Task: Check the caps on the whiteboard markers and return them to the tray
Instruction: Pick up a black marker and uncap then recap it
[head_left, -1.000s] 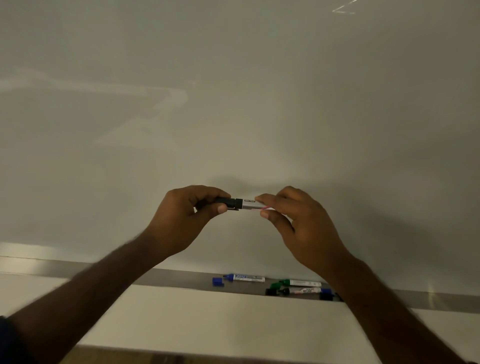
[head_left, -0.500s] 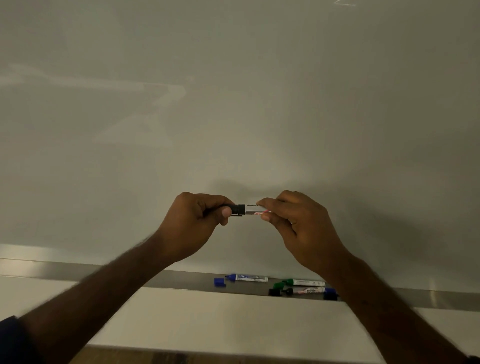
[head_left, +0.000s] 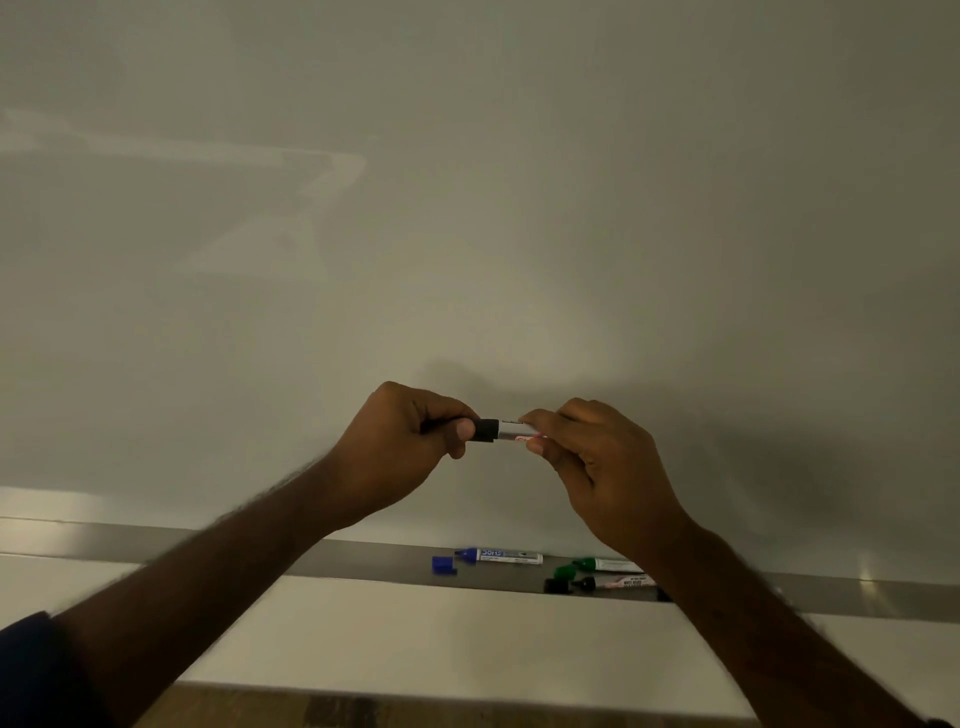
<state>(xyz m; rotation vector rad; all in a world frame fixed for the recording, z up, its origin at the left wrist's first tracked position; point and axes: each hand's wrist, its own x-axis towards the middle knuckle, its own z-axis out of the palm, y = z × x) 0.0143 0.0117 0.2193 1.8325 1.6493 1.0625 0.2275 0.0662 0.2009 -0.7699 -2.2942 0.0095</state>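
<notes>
I hold a white whiteboard marker with a black cap level in front of the whiteboard. My left hand grips the black cap end; my right hand pinches the white barrel. The cap sits on the barrel. Below, on the metal tray, lie an uncapped blue marker with its loose blue cap to its left, a green marker with a loose green cap, and a black-tipped marker with a loose black cap.
The whiteboard fills the view above the tray. Under the tray runs a white wall band, with a strip of wooden floor at the bottom edge. My right forearm hides the right ends of the tray markers.
My left hand has slid further over the black cap, so less of the cap shows. Both hands sit slightly lower in view, closer together.
</notes>
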